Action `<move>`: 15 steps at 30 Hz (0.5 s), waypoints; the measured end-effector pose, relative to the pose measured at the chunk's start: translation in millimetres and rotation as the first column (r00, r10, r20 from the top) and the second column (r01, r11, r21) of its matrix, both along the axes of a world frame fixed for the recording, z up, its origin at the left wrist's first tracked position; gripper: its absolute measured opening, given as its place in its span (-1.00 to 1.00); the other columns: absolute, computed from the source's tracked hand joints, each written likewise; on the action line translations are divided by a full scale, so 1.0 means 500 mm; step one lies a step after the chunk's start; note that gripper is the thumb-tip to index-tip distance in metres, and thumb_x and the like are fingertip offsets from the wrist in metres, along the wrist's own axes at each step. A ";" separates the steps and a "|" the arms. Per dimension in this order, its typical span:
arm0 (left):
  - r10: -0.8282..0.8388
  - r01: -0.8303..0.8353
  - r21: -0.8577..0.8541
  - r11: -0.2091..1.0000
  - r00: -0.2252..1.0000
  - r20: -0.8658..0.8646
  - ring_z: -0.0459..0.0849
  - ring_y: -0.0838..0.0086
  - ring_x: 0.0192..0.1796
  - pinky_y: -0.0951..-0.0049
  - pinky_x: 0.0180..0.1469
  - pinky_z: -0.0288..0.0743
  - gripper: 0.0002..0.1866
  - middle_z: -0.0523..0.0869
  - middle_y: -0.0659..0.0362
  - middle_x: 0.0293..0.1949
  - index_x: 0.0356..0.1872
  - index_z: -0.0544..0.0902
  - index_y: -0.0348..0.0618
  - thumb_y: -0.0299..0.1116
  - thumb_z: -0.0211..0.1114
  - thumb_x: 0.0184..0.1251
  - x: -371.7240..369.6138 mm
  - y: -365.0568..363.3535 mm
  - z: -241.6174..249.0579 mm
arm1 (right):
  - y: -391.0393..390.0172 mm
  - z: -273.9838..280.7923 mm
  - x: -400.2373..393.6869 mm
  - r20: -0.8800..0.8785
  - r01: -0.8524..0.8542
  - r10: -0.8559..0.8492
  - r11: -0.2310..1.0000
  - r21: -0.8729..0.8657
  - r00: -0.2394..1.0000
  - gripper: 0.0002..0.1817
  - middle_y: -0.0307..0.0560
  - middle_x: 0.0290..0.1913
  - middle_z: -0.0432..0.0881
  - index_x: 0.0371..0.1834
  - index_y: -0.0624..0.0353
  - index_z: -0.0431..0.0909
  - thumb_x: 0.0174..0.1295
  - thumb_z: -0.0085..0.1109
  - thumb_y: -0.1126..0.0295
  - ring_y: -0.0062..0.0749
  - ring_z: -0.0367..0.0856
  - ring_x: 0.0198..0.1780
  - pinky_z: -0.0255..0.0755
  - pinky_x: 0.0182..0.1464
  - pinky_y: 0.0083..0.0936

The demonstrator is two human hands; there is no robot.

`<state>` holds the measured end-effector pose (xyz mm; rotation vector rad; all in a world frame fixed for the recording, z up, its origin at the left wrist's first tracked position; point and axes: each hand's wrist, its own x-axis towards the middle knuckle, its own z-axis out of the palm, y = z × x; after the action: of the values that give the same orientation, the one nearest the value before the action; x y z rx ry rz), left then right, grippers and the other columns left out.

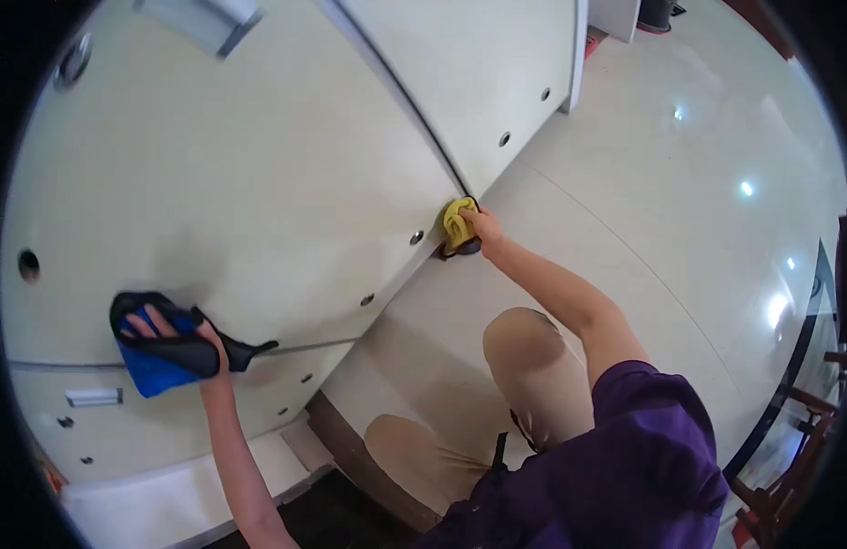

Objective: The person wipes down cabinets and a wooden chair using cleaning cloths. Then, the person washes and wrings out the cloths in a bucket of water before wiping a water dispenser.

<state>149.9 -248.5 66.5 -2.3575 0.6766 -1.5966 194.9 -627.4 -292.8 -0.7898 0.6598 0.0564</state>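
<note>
My left hand is on a blue cloth with a black border, against a cream cabinet door. A black fold covers part of its fingers, and a black end of the cloth trails to the right. Farther right, my right hand grips a bunched yellow cloth with dark grey parts. That cloth touches the door's lower corner, beside the dark gap between two doors and just above the floor.
Round metal-rimmed holes dot the doors, and a silver handle sits on the lower left panel. Shiny pale floor stretches to the right. My bent knees are close below. Dark wooden furniture stands at the right edge.
</note>
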 end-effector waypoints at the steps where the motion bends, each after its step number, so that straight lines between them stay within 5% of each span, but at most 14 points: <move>1: -0.049 0.048 -0.009 0.999 0.998 -0.049 0.03 -0.27 0.50 -0.23 0.47 -0.10 -0.31 0.15 -0.22 0.48 0.42 0.27 -0.32 0.03 0.00 0.48 -0.003 -0.012 0.000 | -0.026 -0.006 0.010 0.067 -0.034 0.036 0.999 -0.041 0.997 -0.69 -0.04 -0.22 0.70 -0.04 0.31 0.58 0.18 0.27 0.41 -0.32 0.70 -0.18 0.59 -0.14 -0.40; 3: -0.030 0.068 0.135 0.988 0.964 -0.265 0.03 -0.18 0.53 -0.15 0.49 -0.10 -0.35 0.13 -0.17 0.50 0.44 0.27 -0.26 -0.05 0.04 0.47 -0.001 -0.059 0.019 | -0.072 0.061 0.008 0.147 -0.075 0.089 0.992 -0.100 0.985 -0.68 -0.08 -0.21 0.71 -0.01 0.28 0.59 0.18 0.28 0.39 -0.37 0.69 -0.17 0.57 -0.12 -0.45; 5: 0.226 -0.090 0.334 0.938 0.890 -0.396 0.09 -0.08 0.53 -0.04 0.51 -0.05 -0.34 0.14 -0.11 0.51 0.46 0.26 -0.17 -0.14 0.12 0.40 0.027 -0.231 0.085 | -0.044 0.192 0.028 0.267 0.026 0.036 0.974 -0.223 0.963 -0.67 -0.15 -0.20 0.71 -0.02 0.23 0.63 0.15 0.31 0.36 -0.48 0.64 -0.22 0.52 -0.11 -0.54; 7: 0.128 -0.023 0.320 0.947 0.942 -0.310 0.14 -0.02 0.52 0.03 0.50 0.02 -0.30 0.16 -0.10 0.51 0.47 0.27 -0.12 -0.18 0.21 0.31 0.076 -0.321 0.140 | -0.031 0.316 0.038 0.445 0.179 -0.054 0.953 -0.245 0.894 -0.63 -0.08 -0.17 0.71 -0.02 0.24 0.64 0.13 0.34 0.31 -0.48 0.64 -0.20 0.52 -0.10 -0.52; 8: 0.093 -0.008 0.321 0.947 0.964 -0.251 0.15 -0.03 0.52 0.03 0.50 0.03 -0.29 0.16 -0.10 0.51 0.47 0.27 -0.12 -0.18 0.21 0.31 0.101 -0.353 0.161 | -0.013 0.353 0.057 0.551 0.346 -0.127 0.884 -0.314 0.825 -0.72 -0.25 -0.24 0.64 -0.05 0.23 0.63 0.23 0.28 0.33 -0.60 0.56 -0.19 0.46 -0.15 -0.58; 9: 0.059 0.008 0.322 0.947 0.979 -0.197 0.16 -0.03 0.52 0.03 0.49 0.05 -0.29 0.17 -0.10 0.51 0.47 0.27 -0.12 -0.19 0.22 0.30 0.120 -0.382 0.178 | -0.007 0.426 0.064 0.658 0.567 -0.243 0.751 -0.338 0.713 -0.70 -0.18 -0.22 0.66 -0.04 0.22 0.63 0.21 0.33 0.32 -0.50 0.55 -0.10 0.45 -0.07 -0.54; 12: 0.080 -0.040 0.366 0.930 0.992 -0.094 0.13 -0.10 0.51 -0.01 0.49 0.02 -0.28 0.14 -0.10 0.52 0.48 0.24 -0.13 -0.20 0.19 0.30 0.148 -0.440 0.198 | -0.051 0.587 0.064 0.918 0.839 -0.134 0.472 -0.271 0.373 -0.59 -0.11 -0.19 0.60 -0.04 0.21 0.64 -0.05 0.34 0.50 -0.20 0.53 -0.11 0.38 -0.08 -0.32; 15: 0.128 -0.087 0.364 0.927 0.987 -0.092 0.12 -0.08 0.52 0.01 0.50 0.01 -0.28 0.10 -0.06 0.54 0.51 0.17 -0.08 -0.28 0.16 0.32 0.143 -0.451 0.195 | -0.059 0.560 0.115 0.920 0.909 -0.145 0.269 -0.317 0.364 -0.56 -0.10 -0.24 0.58 -0.08 0.20 0.65 -0.17 0.28 0.55 -0.19 0.53 -0.16 0.36 -0.12 -0.30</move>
<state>221.4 -473.9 163.9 -2.1817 0.7728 -1.1815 252.2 -656.7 -12.9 -1.3007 0.0385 -1.4616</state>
